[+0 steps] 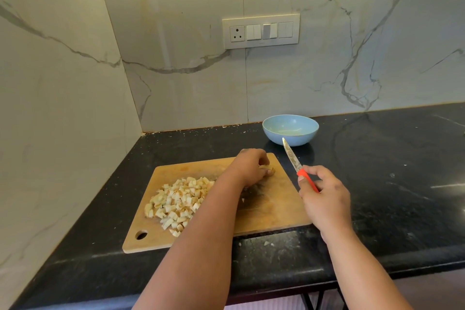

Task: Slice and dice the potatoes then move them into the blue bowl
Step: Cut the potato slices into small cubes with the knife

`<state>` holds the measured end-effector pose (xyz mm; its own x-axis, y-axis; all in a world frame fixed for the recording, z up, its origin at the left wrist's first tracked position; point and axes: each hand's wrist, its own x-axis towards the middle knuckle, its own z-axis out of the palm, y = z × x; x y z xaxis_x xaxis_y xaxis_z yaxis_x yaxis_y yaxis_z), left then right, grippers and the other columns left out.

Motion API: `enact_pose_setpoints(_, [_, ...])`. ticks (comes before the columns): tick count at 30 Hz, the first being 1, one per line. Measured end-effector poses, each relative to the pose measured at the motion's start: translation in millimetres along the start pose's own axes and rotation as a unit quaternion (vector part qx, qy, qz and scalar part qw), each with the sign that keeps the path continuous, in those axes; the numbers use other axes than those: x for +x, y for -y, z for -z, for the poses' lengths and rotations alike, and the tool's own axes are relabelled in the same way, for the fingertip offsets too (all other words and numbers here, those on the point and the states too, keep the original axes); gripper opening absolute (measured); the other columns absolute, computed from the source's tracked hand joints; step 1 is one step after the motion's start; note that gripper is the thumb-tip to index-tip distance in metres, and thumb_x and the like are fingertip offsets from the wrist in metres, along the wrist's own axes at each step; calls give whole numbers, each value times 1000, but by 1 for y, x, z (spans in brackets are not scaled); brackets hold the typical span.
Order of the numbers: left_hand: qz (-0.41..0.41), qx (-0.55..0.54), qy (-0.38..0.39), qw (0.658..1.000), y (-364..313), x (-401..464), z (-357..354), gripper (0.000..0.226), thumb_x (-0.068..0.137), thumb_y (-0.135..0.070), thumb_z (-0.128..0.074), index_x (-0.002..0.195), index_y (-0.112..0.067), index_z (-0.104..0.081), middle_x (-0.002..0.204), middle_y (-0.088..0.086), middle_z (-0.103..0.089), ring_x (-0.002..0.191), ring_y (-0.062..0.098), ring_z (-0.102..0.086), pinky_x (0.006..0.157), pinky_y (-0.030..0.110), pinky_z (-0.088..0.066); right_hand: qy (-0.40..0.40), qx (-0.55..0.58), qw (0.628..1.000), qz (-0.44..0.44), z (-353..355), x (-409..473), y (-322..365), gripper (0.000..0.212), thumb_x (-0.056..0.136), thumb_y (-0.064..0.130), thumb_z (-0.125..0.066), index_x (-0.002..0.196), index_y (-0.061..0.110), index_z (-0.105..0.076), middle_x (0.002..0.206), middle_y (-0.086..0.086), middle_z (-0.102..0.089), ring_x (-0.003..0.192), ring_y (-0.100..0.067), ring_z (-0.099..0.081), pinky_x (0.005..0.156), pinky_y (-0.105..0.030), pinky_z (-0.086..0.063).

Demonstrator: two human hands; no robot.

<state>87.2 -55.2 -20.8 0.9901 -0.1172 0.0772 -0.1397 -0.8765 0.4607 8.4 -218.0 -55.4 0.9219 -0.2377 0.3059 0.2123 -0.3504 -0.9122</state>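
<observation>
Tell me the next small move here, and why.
Probably bring the knife back down to the piece the left hand grips near the cutting board's far edge. The right hand holds the blade lifted off the board; diced potato is piled left, none visible in the blue bowl.

Warm light from above the wall [327,33], even, moderately bright. Soft shadows on the cutting board [266,199]. Faint glare along the counter [377,158] front edge. Wide-angle bending at edges. Slightly soft overall.
</observation>
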Motion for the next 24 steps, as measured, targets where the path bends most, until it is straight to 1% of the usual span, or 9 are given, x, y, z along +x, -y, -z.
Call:
enact_pose_setpoints(4, [-4,-4,-47,999,1,-2,2,25,99,-19,-54,124,-17,-59,123,6,-59,109,19,-54,90,29,-47,4,-3,1000,-4,0,-1,-1,16,94,20,-60,102,34,-60,86,11,-64,79,-6,-62,55,-14,-39])
enact_pose_setpoints(6, [3,-9,-39,999,4,-5,0,30,98,-16,-55,128,-21,-54,127,6,-56,109,19,-54,92,31,-49,6,-8,1000,-4,-1,-1,-1,16,94,21,-60,102,35,-59,86,12,-63,78,-5,-61,55,-14,-39])
enact_pose_setpoints(8, [4,-28,-51,998,7,-8,-1,33,98,-16,-56,129,-24,-52,125,5,-55,110,19,-54,92,30,-49,8,-10,1000,-4,-1,-1,-1,16,95,21,-59,102,35,-59,86,12,-62,77,-4,-59,55,-14,-38])
enact_pose_setpoints(11, [3,-63,-89,994,10,-14,2,29,99,-18,-53,127,-26,-56,122,2,-51,104,14,-50,85,24,-44,9,-7,1000,-5,-1,-2,0,15,95,20,-59,102,33,-60,85,10,-64,76,-6,-60,54,-16,-39])
enact_pose_setpoints(13, [3,-63,-72,995,10,-18,3,26,100,-19,-52,124,-27,-57,123,3,-49,103,14,-50,83,24,-45,6,-3,1000,-5,-1,-2,-1,15,94,19,-59,102,32,-62,83,6,-65,75,-8,-61,54,-18,-41])
enact_pose_setpoints(16, [-3,-30,-37,999,7,-23,0,23,100,-20,-50,122,-25,-53,125,5,-53,107,17,-50,85,28,-46,1,-9,1000,-6,-1,-4,0,15,95,20,-58,102,33,-61,83,3,-65,72,-11,-60,53,-19,-40])
enact_pose_setpoints(20, [-8,2,-47,999,-2,-25,-2,20,99,-19,-50,119,-21,-51,120,6,-58,100,14,-46,80,28,-46,0,-27,1000,-1,-2,-6,0,15,95,21,-58,104,33,-60,84,3,-65,71,-8,-58,53,-17,-38])
enact_pose_setpoints(22, [-2,9,-41,999,-5,-23,-3,19,99,-18,-49,119,-19,-49,118,8,-57,97,16,-48,79,29,-47,4,-33,999,0,-2,-6,0,15,95,22,-58,105,32,-61,84,2,-65,69,-7,-56,52,-16,-37])
enact_pose_setpoints(24, [3,14,-31,999,-8,-22,-4,22,100,-17,-48,123,-17,-45,117,9,-55,93,16,-50,76,28,-44,6,-38,999,0,-2,-6,0,15,95,21,-58,105,31,-62,84,2,-66,69,-6,-56,52,-15,-36])
